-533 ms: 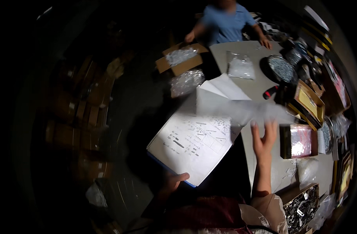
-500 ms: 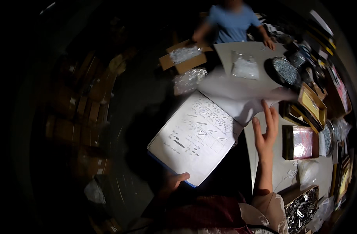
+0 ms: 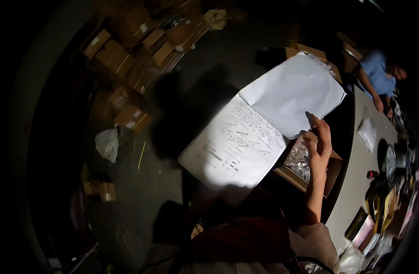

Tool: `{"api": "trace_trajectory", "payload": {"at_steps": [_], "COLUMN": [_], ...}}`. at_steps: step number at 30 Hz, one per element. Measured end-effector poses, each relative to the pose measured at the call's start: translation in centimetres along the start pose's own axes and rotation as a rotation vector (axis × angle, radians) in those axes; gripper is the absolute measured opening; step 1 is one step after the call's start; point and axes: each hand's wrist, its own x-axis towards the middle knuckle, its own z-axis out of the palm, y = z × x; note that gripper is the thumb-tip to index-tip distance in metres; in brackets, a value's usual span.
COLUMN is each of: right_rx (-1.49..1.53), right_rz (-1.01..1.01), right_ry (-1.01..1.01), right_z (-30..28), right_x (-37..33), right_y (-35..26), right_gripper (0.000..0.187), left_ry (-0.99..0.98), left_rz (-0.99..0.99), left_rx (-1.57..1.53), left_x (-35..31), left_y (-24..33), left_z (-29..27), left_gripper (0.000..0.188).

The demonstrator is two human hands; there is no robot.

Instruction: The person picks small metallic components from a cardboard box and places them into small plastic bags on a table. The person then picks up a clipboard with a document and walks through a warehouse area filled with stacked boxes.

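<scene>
An open notebook (image 3: 241,146) with handwritten lines and crossed-out marks hangs tilted in front of me. Its other side, a blank white page (image 3: 291,91), lies spread toward the upper right. At the lower edge of the notebook my left hand (image 3: 209,197) holds it, sunk in deep shadow with its fingers barely visible. My right hand (image 3: 319,141) is at the blank page's near edge; its fingertips rest on or close to the paper, thumb and index finger apart. Below that hand sits an open cardboard box (image 3: 333,176) with shiny small pieces inside.
A grey table (image 3: 344,212) runs along the right, bearing a clear bag of white pieces (image 3: 367,134), a round tray (image 3: 390,162) and several boxes. Beyond it a person in a blue shirt (image 3: 378,73) leans on the table. Stacked cartons (image 3: 113,57) and a pale bag (image 3: 107,144) are at left.
The blurred page in motion now lies flat and still, turned over. My view has swung, so the table and the other person appear farther right. The left hand has fallen into shadow.
</scene>
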Motion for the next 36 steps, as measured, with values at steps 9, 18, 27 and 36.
{"api": "trace_trajectory", "payload": {"at_steps": [9,18,27,36], "right_rx": [0.269,1.391,1.618,1.689], "right_rz": [0.090,-1.026,-0.996,-1.220], "right_ry": [-0.456,-1.070,-1.056,-0.896], "right_z": [9.2,10.1,13.4,25.5], "right_x": [4.6,9.1,9.2,12.4], "right_y": [-0.3,-10.5,-13.7,-16.6], "right_gripper": [0.033,0.013,0.019,0.020], "left_ry": [0.507,0.725,0.692,0.535], "left_rz": [0.081,-0.071,0.010,-0.100], "left_rx": [-0.160,-0.201,-0.621,-0.087], "left_x": [0.1,0.4,1.7,6.4], "left_y": [-2.7,-0.4,1.7,4.1], "left_z": [-0.1,1.0,-0.6,-11.9], "left_gripper": [0.051,0.040,0.029,0.064]}}
